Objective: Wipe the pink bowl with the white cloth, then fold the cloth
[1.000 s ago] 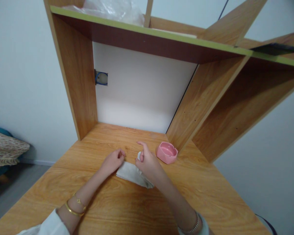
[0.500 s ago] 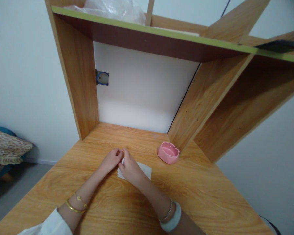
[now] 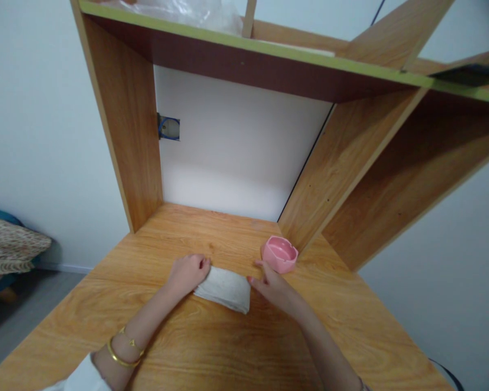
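Observation:
A folded white cloth [image 3: 225, 288] lies flat on the wooden desk [image 3: 212, 347]. My left hand [image 3: 186, 272] has its fingers curled and presses on the cloth's left end. My right hand [image 3: 271, 287] sits at the cloth's right edge, its fingers partly stretched out and touching the edge. A pink ashtray [image 3: 279, 253] stands just behind my right hand, near the upright wooden panel.
A wooden shelf unit rises over the desk, with a green-edged shelf [image 3: 244, 51] overhead holding a plastic bag [image 3: 187, 11]. A dark flat object [image 3: 468, 73] lies on the right shelf. A wall socket hole [image 3: 168, 128] shows at back left. A patterned fabric [image 3: 8, 244] lies at far left.
My right hand slid from the cloth's left end, beside my left hand, across to its right edge. The cloth now lies flatter and smoothed. My left hand stayed in place.

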Demonstrator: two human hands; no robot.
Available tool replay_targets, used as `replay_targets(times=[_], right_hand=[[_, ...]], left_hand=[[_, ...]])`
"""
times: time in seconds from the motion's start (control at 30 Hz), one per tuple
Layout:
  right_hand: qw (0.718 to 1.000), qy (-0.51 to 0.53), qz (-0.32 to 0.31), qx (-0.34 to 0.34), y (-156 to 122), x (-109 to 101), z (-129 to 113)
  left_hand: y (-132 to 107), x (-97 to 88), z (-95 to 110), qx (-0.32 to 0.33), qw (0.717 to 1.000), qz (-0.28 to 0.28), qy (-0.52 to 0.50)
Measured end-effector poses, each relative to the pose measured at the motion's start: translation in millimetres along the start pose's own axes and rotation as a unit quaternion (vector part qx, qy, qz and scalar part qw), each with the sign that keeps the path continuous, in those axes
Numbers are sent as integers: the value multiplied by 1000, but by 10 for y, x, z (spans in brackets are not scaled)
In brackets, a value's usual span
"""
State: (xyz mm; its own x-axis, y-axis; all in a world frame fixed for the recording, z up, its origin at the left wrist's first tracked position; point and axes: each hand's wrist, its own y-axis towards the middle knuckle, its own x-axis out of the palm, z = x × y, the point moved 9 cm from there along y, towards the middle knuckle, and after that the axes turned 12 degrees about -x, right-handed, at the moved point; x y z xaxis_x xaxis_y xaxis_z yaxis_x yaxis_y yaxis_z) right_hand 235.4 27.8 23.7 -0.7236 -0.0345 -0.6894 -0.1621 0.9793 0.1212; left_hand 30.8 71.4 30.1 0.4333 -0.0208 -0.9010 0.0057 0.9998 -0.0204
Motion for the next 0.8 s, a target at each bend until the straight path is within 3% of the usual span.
replay_targets(times=[0.17, 0.3, 0.4, 0.63, 0.8], right_hand=[[988, 134, -50, 49, -53, 340, 77], [986, 150, -26, 62, -55, 339, 97], [989, 138, 16, 45, -120, 110, 219], [990, 43, 100, 85, -405, -707, 903], [981, -85, 129, 119, -379, -1114, 1073]], left_hand=[[28, 90, -51, -9, 1000, -3, 25], [31, 32, -70, -9, 999, 3, 35], [37, -13, -87, -9, 999, 7, 36], [32, 42, -54, -2, 1000, 3, 28], [6, 81, -29, 2, 1000, 0, 31]])
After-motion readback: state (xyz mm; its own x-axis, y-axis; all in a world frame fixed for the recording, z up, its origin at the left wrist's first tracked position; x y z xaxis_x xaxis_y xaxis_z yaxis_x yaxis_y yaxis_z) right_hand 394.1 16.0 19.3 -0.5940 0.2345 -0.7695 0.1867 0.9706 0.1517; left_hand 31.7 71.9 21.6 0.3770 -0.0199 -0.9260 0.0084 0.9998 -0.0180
